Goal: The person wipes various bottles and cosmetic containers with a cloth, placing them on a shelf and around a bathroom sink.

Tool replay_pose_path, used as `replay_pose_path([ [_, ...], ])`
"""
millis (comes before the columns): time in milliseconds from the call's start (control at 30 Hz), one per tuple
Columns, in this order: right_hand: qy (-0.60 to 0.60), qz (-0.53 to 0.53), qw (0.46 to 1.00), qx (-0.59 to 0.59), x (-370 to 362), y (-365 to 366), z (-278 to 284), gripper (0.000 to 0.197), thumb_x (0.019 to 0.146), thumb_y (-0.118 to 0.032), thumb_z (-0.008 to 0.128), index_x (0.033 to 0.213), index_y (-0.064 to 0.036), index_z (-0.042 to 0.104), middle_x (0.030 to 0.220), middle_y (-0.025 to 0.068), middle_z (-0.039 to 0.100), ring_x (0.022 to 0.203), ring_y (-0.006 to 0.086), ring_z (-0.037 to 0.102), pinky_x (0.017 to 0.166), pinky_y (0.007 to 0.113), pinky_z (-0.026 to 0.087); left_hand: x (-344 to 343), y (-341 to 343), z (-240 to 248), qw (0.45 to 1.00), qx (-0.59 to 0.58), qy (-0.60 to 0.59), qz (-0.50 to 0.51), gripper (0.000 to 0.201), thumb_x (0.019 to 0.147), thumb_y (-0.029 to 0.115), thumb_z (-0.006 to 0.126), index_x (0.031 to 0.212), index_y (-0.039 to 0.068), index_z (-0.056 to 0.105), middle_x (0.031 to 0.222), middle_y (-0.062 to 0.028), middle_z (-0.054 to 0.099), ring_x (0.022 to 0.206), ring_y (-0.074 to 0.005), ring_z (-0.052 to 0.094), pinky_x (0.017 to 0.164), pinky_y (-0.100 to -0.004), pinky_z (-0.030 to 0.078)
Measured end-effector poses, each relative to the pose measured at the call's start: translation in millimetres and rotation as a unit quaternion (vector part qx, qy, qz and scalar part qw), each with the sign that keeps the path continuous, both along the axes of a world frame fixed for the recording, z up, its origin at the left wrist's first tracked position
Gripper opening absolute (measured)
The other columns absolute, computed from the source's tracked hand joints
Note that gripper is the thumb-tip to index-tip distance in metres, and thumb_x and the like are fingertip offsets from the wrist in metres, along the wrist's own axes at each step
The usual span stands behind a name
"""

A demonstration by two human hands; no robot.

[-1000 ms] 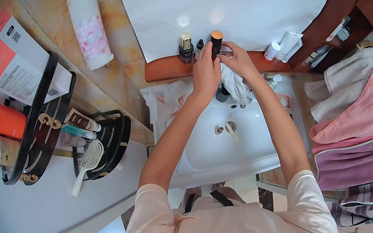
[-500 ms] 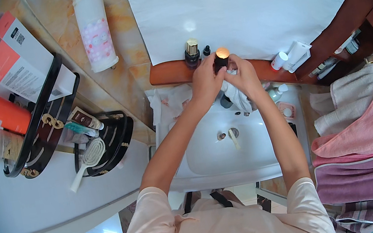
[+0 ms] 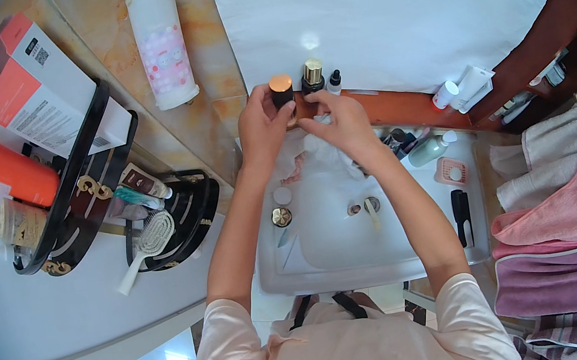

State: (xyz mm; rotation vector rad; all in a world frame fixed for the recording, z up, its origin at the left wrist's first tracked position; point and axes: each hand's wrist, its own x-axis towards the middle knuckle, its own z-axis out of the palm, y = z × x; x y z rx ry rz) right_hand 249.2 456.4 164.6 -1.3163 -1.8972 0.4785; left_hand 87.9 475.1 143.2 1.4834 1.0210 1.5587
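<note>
My left hand [image 3: 265, 129] is closed around a dark bottle with a shiny orange-gold cap [image 3: 281, 88], upright at the left end of the reddish-brown ledge [image 3: 383, 105]. Whether its base rests on the ledge is hidden by my fingers. Just right of it stands a dark bottle with a tall gold cap [image 3: 312, 73], then a small dropper bottle [image 3: 334, 81]. In front of these is my right hand [image 3: 344, 125], thumb and forefinger apart at the tips. A white cloth [image 3: 323, 150] hangs beneath its palm, seemingly gripped by the partly hidden other fingers.
Below lies the white washbasin [image 3: 336, 237]. Its right rim bears a pale green bottle [image 3: 428, 150], a pink soap dish [image 3: 451, 172] and a black comb [image 3: 462, 216]; a round gold-patterned lid [image 3: 281, 217] sits left. Black corner shelves [image 3: 88, 190] flank the left, towels [image 3: 564, 187] the right.
Both hands have moved left along the ledge. The orange-gold-capped bottle has gone from right of the other bottles to their left, and is now in my left hand alone.
</note>
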Motion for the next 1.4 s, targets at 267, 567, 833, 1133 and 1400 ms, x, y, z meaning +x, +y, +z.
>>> replay_pose_path([
  [267,-0.055,-0.094,0.993,-0.052,59,18,-15,0.037,0.077,-0.031,0.074,0.1,-0.0028,0.066,0.085,0.0139,0.068,0.083,0.0289,0.066,0.074,0.039,0.05,7,38,-10,0.989,-0.038,0.13,0.057,0.035,0.082,0.006,0.071,0.112,-0.004,0.056,0.1,-0.01,0.066,0.093,-0.0149,0.064,0.082,-0.0278,0.053],
  [567,-0.057,-0.112,0.985,-0.115,72,45,-36,0.044,0.079,-0.032,0.072,0.107,0.0008,0.064,0.1,0.0169,0.068,0.093,0.0291,0.065,0.082,0.038,0.05,29,49,-24,0.99,-0.015,0.134,0.043,0.034,0.082,0.008,0.072,0.11,-0.003,0.056,0.094,-0.0111,0.067,0.085,-0.0165,0.065,0.076,-0.0284,0.053],
  [833,-0.075,-0.112,0.983,-0.126,71,46,-35,0.043,0.079,-0.032,0.072,0.104,0.0008,0.062,0.095,0.0167,0.068,0.091,0.0289,0.065,0.081,0.038,0.05,38,50,-25,0.991,-0.009,0.132,0.033,0.036,0.082,0.007,0.072,0.112,-0.005,0.056,0.098,-0.0109,0.066,0.09,-0.0143,0.064,0.079,-0.0269,0.054],
  [1133,-0.111,-0.134,0.979,-0.105,69,50,-29,0.037,0.078,-0.035,0.07,0.095,-0.0033,0.063,0.089,0.0151,0.069,0.088,0.0336,0.065,0.076,0.042,0.05,41,45,-22,0.983,0.023,0.161,0.09,0.034,0.082,0.011,0.073,0.108,-0.004,0.057,0.092,-0.0132,0.068,0.081,-0.0184,0.067,0.072,-0.0299,0.054],
  [1400,-0.165,-0.157,0.97,-0.087,73,50,-22,0.036,0.078,-0.036,0.069,0.092,-0.0029,0.064,0.082,0.0165,0.068,0.087,0.0351,0.065,0.075,0.044,0.049,39,41,-17,0.986,0.0,0.148,0.071,0.045,0.083,0.012,0.074,0.12,-0.005,0.054,0.102,-0.0125,0.068,0.09,-0.0139,0.066,0.078,-0.0275,0.054],
])
